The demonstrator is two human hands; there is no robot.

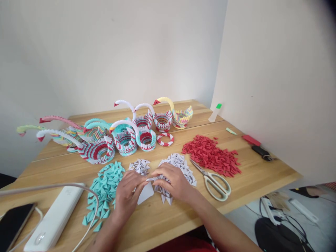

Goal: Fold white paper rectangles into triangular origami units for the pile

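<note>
My left hand [130,190] and my right hand [172,180] meet near the table's front, their fingers pinched on a small white paper piece [149,179] between them. Beneath it lies a flat white paper sheet [146,193]. Folded white pieces [181,162] are heaped behind and under my right hand, with a smaller white pile [140,166] behind my left hand. Turquoise folded pieces [105,187] spread left of my left hand. To the right, a red pile [211,154] sits behind scissors [216,183] with pale handles.
Several paper swans [98,150] and a red-and-white ring [165,139] stand behind the piles. A white power bank [56,217], its cable and a black phone [15,224] lie at the left. A green-capped bottle [215,112] and a black object [261,152] are at the right.
</note>
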